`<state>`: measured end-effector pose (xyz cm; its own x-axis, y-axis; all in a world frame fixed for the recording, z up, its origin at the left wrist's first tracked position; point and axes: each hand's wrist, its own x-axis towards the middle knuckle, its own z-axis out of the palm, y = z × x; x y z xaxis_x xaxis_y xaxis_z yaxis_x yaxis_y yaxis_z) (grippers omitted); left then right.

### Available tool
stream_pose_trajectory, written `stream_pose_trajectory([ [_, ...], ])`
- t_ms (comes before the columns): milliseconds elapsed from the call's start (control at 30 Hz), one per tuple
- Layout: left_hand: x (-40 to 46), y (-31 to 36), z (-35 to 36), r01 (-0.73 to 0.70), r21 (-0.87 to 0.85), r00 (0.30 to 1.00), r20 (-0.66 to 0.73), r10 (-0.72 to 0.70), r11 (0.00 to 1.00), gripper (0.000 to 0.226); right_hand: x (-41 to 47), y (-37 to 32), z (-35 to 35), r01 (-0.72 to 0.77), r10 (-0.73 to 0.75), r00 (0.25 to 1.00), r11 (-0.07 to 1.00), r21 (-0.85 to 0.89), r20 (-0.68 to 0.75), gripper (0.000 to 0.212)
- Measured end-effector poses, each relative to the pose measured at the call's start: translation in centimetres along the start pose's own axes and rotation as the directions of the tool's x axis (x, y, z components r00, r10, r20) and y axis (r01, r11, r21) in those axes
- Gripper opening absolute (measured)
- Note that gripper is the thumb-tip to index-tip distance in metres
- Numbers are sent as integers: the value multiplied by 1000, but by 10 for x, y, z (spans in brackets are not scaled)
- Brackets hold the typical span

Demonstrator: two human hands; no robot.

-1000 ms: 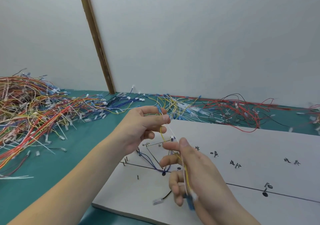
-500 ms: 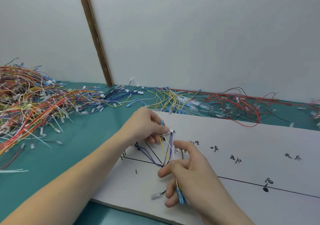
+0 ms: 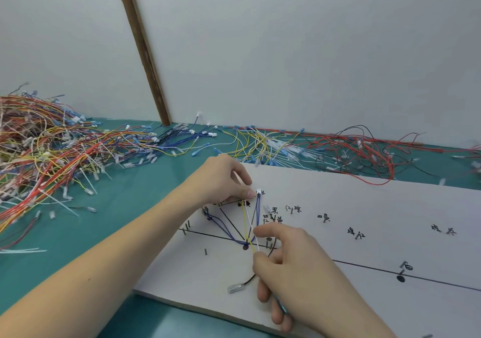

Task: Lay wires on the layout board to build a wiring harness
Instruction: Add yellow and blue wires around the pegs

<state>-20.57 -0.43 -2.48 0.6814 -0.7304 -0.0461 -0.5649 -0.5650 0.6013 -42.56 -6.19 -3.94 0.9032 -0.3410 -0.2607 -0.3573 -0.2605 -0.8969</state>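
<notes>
Pinching the upper ends of a yellow wire (image 3: pixel 245 223) and a white wire (image 3: pixel 252 227) beside a small white connector (image 3: pixel 259 191), the left hand (image 3: pixel 221 181) rests on the layout board (image 3: pixel 364 207). Nearer the camera, the right hand (image 3: pixel 291 267) grips both wires' lower ends, stretching them over the board's pins. Loose wire piles (image 3: pixel 52 150) cover the green counter (image 3: pixel 125 194) behind.

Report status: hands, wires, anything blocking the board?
Left hand pinches wire ends at the white connector. Right hand grips yellow wire and white wire, stretched over the layout board. Nothing blocking.
</notes>
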Motion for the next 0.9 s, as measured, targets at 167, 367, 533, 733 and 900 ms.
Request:
stream_pose_trajectory([
  [167, -3, -5, -1, -54, 5, 998, 27, 54, 999, 7, -8, -5, 1, 58, -50, 998, 951, -305, 34, 45],
  [367, -12, -6, -2, -93, 19, 996, -4, 93, 995, 6, -10, -7, 5, 84, -84, 996, 892, -444, 19, 48],
  [533, -43, 1, -1, -144, 37, 985, -91, 147, 989, 11, -9, -3, 6, 68, -77, 997, 893, -445, -3, 48],
  [733, -96, 11, 9, -138, 59, 989, 60, 135, 989, 3, -10, 2, 7, 92, -115, 993, 868, -488, -18, 38],
  [900, -105, 11, 16, -96, 83, 994, 57, 92, 992, 6, -10, 2, 11, 109, -124, 992, 844, -525, 7, 34],
])
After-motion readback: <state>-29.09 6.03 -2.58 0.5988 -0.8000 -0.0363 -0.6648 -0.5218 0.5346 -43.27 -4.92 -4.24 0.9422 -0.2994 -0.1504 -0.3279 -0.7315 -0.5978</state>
